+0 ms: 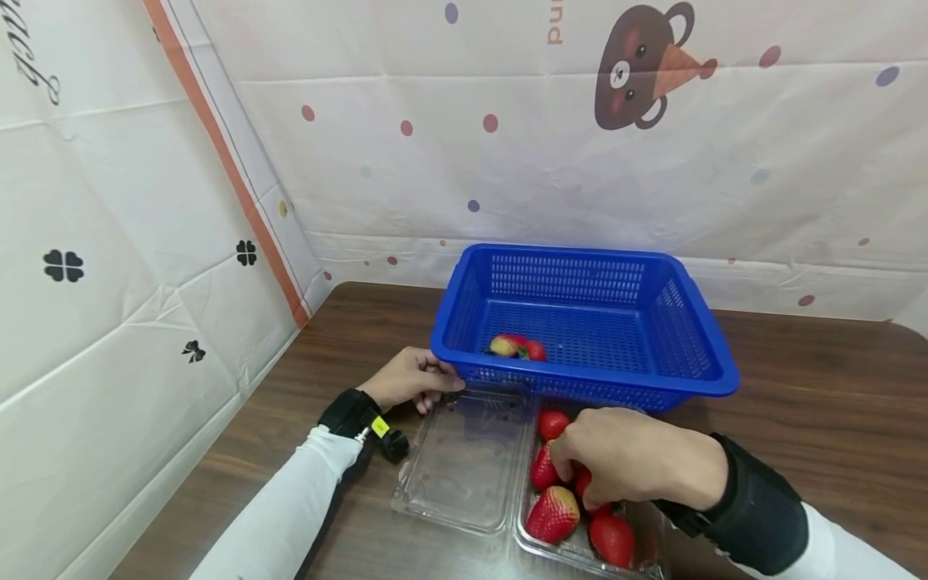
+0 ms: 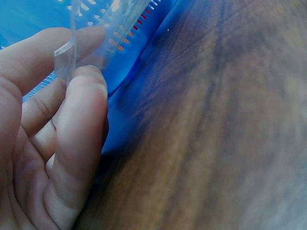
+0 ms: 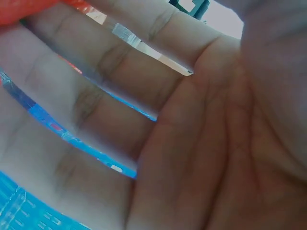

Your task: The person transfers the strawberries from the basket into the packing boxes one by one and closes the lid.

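Observation:
A clear plastic clamshell box lies unfolded, its lid (image 1: 471,467) on the left and its strawberry-filled tray (image 1: 532,548) on the right. My left hand (image 1: 416,379) pinches the lid's edge (image 2: 67,57) between thumb and fingers, close to the basket's front left corner. Over the tray, my right hand (image 1: 623,451) reaches down with thumb and index finger around a strawberry (image 1: 582,478), which the hand partly hides. Other strawberries (image 1: 553,515) lie beside it in the tray. In the right wrist view, red fruit (image 3: 19,10) shows at the fingertips.
Behind the box stands a blue perforated basket (image 1: 580,251), its front rim overhanging the box's back edge. A few strawberries (image 1: 516,346) lie in its front left part. Patterned white sheeting (image 1: 406,177) borders the brown wooden table (image 1: 819,403) at the back and left.

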{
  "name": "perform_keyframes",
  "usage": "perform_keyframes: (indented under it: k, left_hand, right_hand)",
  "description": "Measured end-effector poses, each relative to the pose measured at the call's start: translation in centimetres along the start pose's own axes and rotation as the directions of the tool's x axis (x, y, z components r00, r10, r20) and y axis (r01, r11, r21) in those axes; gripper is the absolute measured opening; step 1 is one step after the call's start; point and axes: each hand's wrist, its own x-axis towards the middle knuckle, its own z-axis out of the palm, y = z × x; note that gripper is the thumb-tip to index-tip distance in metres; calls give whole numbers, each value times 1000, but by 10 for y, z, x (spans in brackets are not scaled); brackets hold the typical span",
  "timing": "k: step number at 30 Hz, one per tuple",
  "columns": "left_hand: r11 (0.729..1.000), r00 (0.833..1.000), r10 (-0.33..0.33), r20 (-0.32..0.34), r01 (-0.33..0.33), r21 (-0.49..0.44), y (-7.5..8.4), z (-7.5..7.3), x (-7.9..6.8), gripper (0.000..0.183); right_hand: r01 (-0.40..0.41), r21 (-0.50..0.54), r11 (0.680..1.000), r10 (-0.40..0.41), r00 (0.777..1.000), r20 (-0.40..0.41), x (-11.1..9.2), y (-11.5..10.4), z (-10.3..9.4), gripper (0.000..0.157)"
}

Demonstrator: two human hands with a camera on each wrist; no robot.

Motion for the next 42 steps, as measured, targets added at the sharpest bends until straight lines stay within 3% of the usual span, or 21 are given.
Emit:
perform_keyframes:
  k: [21,29,35,42]
  left_hand:
    - [1000,1000,-2,0,2,6,1,0,-1,24]
    - [1000,1000,-9,4,9,-15,1,1,-2,24]
    - [999,1000,-9,6,9,-31,2,1,-2,26]
    - [999,1000,-25,4,25,-30,2,1,-1,28]
  right_hand:
    - [-25,-26,999,24,999,-44,-1,-4,-5,23]
    - [12,-66,998,-19,994,-109,1,-6,-8,23]
    - [59,-82,995,-73,980,-185,2,-6,-10,21]
    - [115,-144,983,-152,946,-286,3,-7,-13,18]
